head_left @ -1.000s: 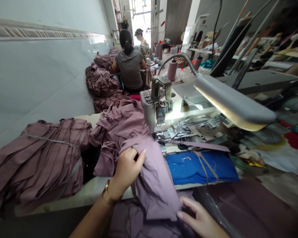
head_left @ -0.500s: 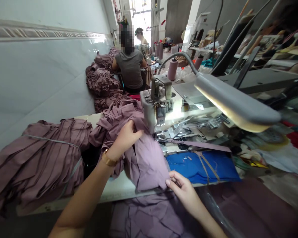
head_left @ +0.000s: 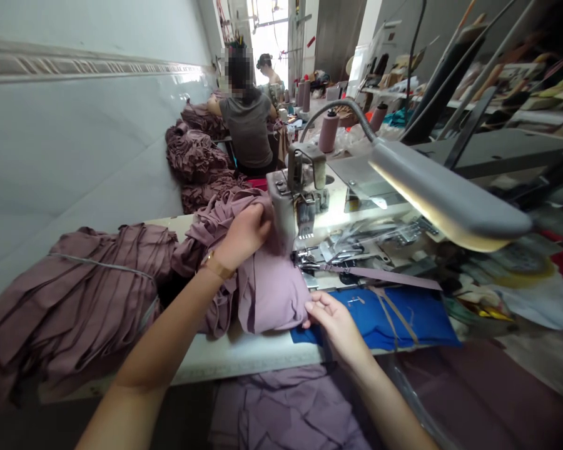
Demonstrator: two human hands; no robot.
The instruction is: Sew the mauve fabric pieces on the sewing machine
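"With the right hand [head_left: 332, 320]: pinching or loose?"

"Pinching an edge of the mauve cloth [head_left: 274, 294], probably to keep it spread on the table [head_left: 216, 361], beside the sewing machine [head_left: 280, 206]."

"And with the left hand [head_left: 248, 232]?"

"Curled over the cloth's upper folds, perhaps steadying them; with fingertips hidden, so impossible to tell whether gripping."

"Why so low with the lamp [head_left: 443, 190]?"

"Likely to light the needle head [head_left: 306, 215] closely."

"And farther left, why the cord [head_left: 103, 265] around the bundle [head_left: 89, 300]?"

"Presumably to keep the stacked pieces together on the same table."

Left grip [head_left: 246, 234] partly hidden, co-worker's head [head_left: 237, 69] pixelated, far-right clutter [head_left: 535, 269] blurred
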